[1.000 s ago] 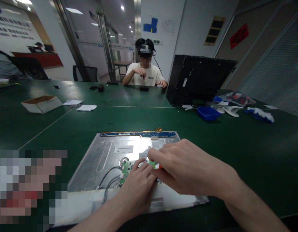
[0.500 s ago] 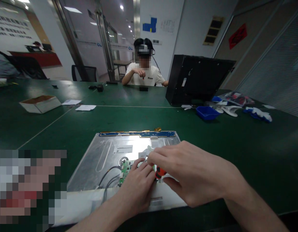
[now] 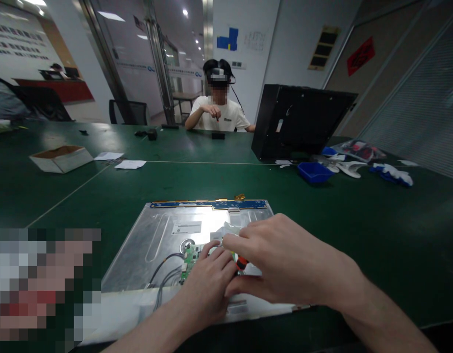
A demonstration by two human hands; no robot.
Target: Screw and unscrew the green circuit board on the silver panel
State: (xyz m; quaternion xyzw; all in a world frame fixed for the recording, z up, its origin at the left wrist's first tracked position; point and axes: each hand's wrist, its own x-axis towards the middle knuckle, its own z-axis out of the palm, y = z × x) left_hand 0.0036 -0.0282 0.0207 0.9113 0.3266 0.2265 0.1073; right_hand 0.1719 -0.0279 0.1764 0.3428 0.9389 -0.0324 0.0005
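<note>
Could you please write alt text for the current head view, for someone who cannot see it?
The wearer's left hand lies over a green circuit board on a metal panel, while the right hand curls over a red-and-black object, its grip unclear. Across the green table, another person sits near a large black casing.

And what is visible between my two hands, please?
In the head view, a red and black handle shows between left hand and right hand.
</note>
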